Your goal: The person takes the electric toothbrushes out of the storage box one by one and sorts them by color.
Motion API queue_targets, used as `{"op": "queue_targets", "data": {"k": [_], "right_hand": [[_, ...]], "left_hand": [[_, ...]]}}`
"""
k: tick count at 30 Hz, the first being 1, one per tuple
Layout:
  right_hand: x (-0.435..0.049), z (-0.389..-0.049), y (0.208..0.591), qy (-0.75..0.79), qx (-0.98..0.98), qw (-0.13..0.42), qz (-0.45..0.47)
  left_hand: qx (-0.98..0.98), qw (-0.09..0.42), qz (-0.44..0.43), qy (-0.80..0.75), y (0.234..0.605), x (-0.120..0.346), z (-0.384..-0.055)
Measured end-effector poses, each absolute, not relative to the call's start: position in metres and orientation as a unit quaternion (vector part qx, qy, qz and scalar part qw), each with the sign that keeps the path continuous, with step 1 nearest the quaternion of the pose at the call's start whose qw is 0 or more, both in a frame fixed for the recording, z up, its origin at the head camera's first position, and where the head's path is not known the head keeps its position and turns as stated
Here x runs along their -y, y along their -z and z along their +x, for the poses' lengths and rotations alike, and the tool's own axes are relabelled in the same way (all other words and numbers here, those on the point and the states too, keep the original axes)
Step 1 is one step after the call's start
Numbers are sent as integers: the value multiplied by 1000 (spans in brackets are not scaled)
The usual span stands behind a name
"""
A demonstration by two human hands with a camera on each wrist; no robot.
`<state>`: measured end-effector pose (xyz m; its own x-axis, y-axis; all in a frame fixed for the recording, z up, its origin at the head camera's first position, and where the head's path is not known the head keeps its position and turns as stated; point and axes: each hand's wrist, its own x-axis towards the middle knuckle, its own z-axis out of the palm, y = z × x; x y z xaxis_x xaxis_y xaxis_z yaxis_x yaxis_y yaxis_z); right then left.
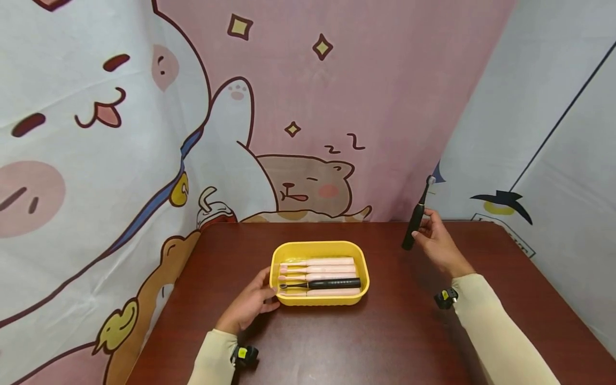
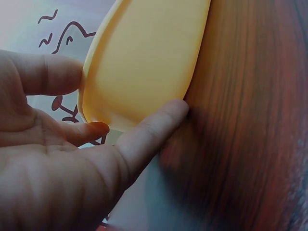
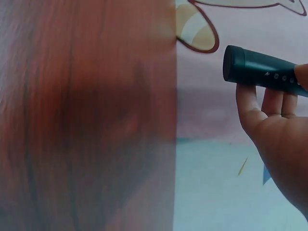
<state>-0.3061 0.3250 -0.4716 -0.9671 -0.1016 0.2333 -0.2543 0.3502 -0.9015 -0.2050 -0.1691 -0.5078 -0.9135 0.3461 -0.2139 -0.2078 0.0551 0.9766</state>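
Note:
In the head view my right hand (image 1: 439, 245) holds up a black electric toothbrush (image 1: 415, 224) by its handle, brush head at the top, leaning slightly right. The right wrist view shows the dark handle (image 3: 262, 71) pinched between thumb and fingers, its base end sticking out. My left hand (image 1: 252, 299) touches the left end of a yellow tray (image 1: 320, 301) with fairly straight fingers on its outer wall. Inside the tray, a second black toothbrush (image 1: 332, 283) lies sideways among several pink toothbrushes (image 1: 332, 269), brush heads pointing left.
The tray stands on a dark red-brown wooden table (image 1: 332, 342). Behind the table and along its sides hangs a cartoon-printed cloth (image 1: 385, 96), close to the back edge. Each wrist carries a small black camera (image 1: 445, 298).

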Motion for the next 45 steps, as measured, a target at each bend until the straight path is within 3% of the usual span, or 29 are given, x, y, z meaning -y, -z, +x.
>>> {"op": "queue_targets", "data": {"k": [17,45], "right_hand": [[-363,-310,502,-537,825,161,69],[-379,-317,523,-489,856,167,16]], "left_hand": [[-693,207,50,-688,512,171,-207],[-677,199,55,-707,512,171,-204]]}}
